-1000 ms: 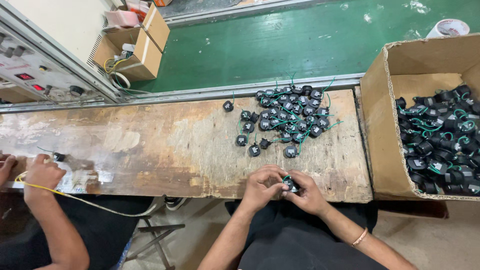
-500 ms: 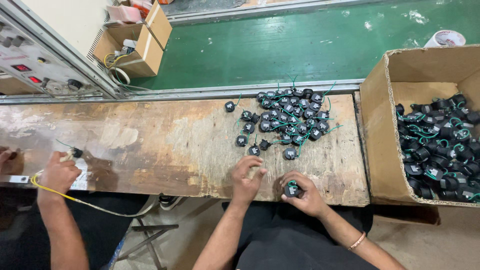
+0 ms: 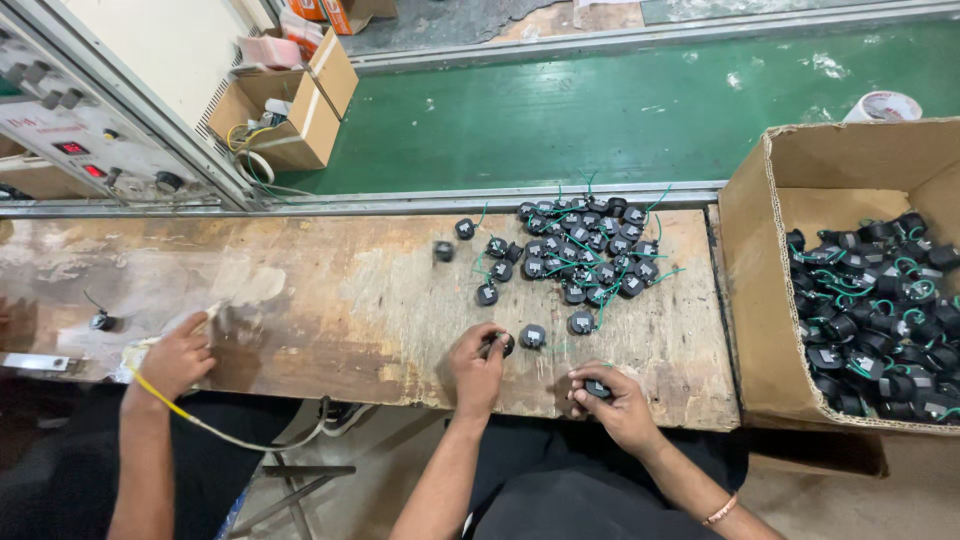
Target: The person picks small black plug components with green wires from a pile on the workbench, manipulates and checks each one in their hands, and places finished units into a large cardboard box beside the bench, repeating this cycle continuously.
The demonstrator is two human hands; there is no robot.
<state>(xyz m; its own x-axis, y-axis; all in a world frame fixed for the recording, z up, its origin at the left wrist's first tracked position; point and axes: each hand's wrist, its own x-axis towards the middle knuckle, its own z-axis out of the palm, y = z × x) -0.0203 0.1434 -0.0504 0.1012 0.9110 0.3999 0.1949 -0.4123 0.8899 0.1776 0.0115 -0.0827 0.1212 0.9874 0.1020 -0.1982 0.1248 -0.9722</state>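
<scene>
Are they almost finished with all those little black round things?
Probably not. A pile of black parts with green wires lies on the bench, maybe the done ones, though I cannot tell. The left hand touches one part by the pile, and the right hand grips another. The box holds many more.

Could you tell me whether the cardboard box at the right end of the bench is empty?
No, the cardboard box holds a heap of small black parts with green wires.
</scene>
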